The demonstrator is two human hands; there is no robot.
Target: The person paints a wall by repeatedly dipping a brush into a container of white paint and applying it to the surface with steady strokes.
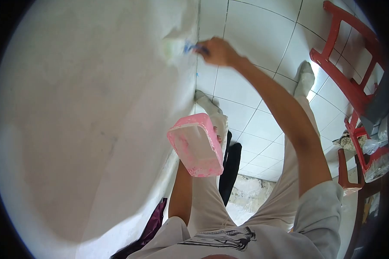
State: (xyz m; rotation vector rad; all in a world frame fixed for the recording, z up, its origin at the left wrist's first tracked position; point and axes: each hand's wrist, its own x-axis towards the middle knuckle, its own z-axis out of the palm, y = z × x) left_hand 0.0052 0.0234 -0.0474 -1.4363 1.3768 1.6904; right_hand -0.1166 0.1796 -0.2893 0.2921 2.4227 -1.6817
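Shirt [263,244]: nearest the camera, pale, with a dark print across the front.
Tool [187,47]: blue at the handle, with a pale, blurred head; whether brush or roller I cannot tell. It lies at the far end of the right arm's reach, its head over the wall. The blur hides whether the head touches.
Tool's long axis: across the view, from the right hand toward the wall, the head on the wall side.
Right hand [220,51]: fingers closed round the handle, the arm stretched well out from the body.
Tub [209,169]: pink, smeared with white, its open top tipped toward the camera. Its longer side runs roughly away from the body. How full it is I cannot tell.
Left hand [219,138]: gripping the tub; fingers show at one side, the rest is hidden behind it.
Tool to tub: well apart; the tub lies back toward the body from the right hand, and the left hand is the nearer to it.
Wall [95,108]: fills the left of the view, pale and patchy.
Floor [259,34]: white tiles, meeting the wall just beside the tool.
Chair [340,75]: red, off to the right, well apart from both hands.
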